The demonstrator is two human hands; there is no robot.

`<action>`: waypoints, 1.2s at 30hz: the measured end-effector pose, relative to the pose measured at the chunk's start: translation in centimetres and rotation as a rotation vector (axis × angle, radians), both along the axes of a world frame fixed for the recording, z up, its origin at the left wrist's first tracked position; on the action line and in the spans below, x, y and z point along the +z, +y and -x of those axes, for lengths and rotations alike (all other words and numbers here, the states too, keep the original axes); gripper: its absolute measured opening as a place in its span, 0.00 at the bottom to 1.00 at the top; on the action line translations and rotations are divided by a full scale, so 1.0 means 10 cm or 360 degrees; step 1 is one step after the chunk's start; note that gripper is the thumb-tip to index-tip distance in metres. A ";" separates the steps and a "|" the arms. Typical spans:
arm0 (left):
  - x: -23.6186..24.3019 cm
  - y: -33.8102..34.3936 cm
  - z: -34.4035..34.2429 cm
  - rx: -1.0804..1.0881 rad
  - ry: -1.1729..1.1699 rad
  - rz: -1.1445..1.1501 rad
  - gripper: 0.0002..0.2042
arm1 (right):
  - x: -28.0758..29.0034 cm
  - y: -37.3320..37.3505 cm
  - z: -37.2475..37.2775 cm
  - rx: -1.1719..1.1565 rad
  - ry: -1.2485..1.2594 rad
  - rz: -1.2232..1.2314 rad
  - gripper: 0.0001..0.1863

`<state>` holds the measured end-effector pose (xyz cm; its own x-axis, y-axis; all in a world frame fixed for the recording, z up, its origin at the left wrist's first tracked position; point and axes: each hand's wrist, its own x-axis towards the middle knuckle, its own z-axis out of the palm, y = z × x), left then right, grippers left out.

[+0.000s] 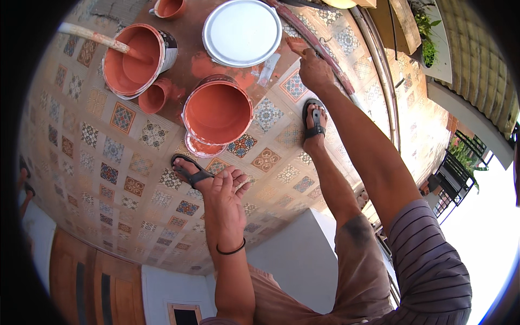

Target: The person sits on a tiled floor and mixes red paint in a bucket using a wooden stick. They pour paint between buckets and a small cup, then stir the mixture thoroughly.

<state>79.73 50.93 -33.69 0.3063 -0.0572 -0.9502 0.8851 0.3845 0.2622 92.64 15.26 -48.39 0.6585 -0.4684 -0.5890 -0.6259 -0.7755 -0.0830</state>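
My right hand reaches far forward, closed around a paintbrush whose orange-red bristles lie at or very near a long pole smeared with red paint. Whether the bristles touch it, I cannot tell. My left hand hangs palm up over the tiled floor, its fingers apart and slightly curled around nothing. Just beyond it stands an open paint bucket coated inside with orange-red paint. A small paint-stained lid or dish shows under that bucket's near side.
A brown board carries a white-lidded bucket, a larger paint bucket with a wooden stick in it, and small paint cups. More long poles curve along the right. My sandalled feet stand near the board.
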 end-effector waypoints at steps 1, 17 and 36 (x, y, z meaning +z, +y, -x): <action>0.01 -0.01 -0.01 -0.0006 0.0002 0.0001 0.20 | -0.08 0.03 -0.08 -0.0095 -0.0003 0.0040 0.20; 0.07 -0.24 -0.21 -0.0100 -0.0006 0.0060 0.18 | -0.33 0.39 0.20 0.0166 0.0273 -0.0534 0.21; 0.10 -0.34 -0.33 -0.0010 0.0011 0.0114 0.19 | -0.36 -0.06 -0.52 0.1191 0.0703 0.0125 0.14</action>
<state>83.04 47.54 -32.68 0.2993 -0.1269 -0.9457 0.8891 0.3967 0.2282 97.82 14.64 -52.02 0.5285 -0.0542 -0.8472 0.0881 -0.9891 0.1182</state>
